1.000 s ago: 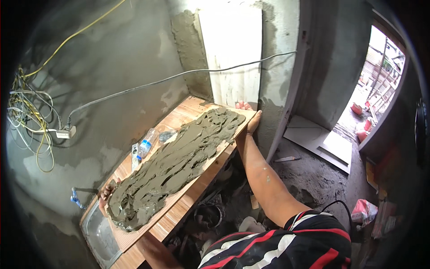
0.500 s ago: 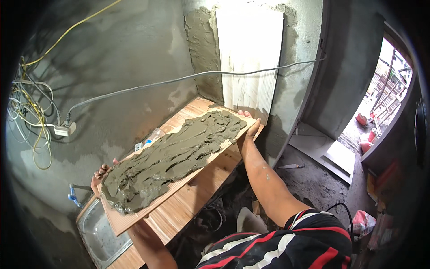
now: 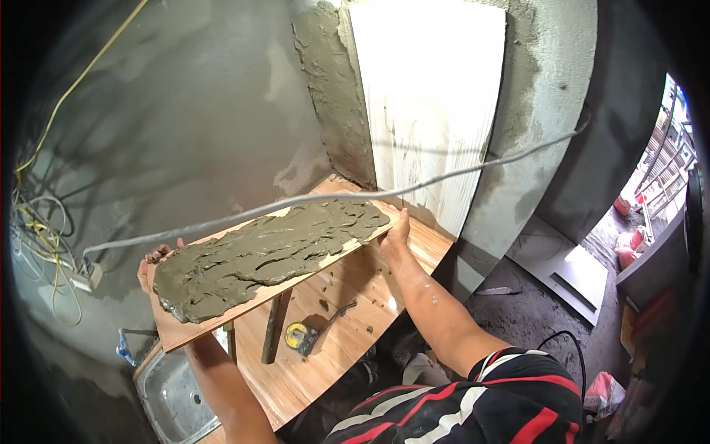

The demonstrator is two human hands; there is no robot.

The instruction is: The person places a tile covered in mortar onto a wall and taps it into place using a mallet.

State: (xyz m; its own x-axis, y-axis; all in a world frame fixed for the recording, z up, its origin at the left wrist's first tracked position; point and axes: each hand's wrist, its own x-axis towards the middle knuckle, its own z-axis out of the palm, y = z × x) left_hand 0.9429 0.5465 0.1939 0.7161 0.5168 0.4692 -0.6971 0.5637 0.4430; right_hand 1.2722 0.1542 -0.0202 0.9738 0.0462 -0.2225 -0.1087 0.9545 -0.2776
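Note:
A long rectangular tile (image 3: 175, 334), beige at its bare edges, lies face down across my two hands. Thick grey wet mortar (image 3: 274, 255) covers most of its upturned side in rough ridges. My left hand (image 3: 150, 268) grips the far left end, with fingertips curled over the edge and the palm hidden beneath. At the opposite end, my right hand (image 3: 397, 231) is closed on the corner. The tile is held tilted above a wood-patterned counter (image 3: 347, 337).
A tape measure (image 3: 299, 338) and a dark bar (image 3: 276, 328) are on the counter, among mortar crumbs. A metal sink (image 3: 171, 388) is at lower left. One grey cable (image 3: 318, 198) crosses before the wall. A pale panel (image 3: 429, 111) covers the corner wall.
The tile has moved slightly left and up in both hands and sits flatter. More of the counter now shows below it, including the tape measure. My view has shifted closer to the corner.

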